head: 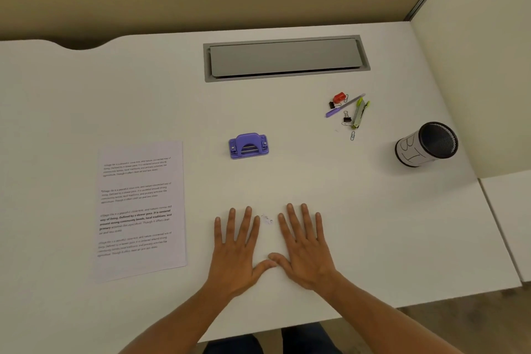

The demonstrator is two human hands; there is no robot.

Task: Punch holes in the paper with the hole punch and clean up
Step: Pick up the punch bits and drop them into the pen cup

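Flat on the white desk (316, 181) nearest me, both my hands lie empty, palms down.

Closest in, my left hand (238, 250) and right hand (304, 247) rest with fingers spread wide, thumbs touching, holding nothing. Between my fingertips lie a few small paper bits (267, 219). Left of my left hand sits the printed paper (140, 210), flat on the desk. Farther out, beyond my left fingertips, stands the purple hole punch (248, 145), well apart from the paper. Beyond my right hand lie pens and clips (349, 112), with a black mesh cup (426, 143) tipped over to their right. Farthest is a grey cable hatch (286, 57).
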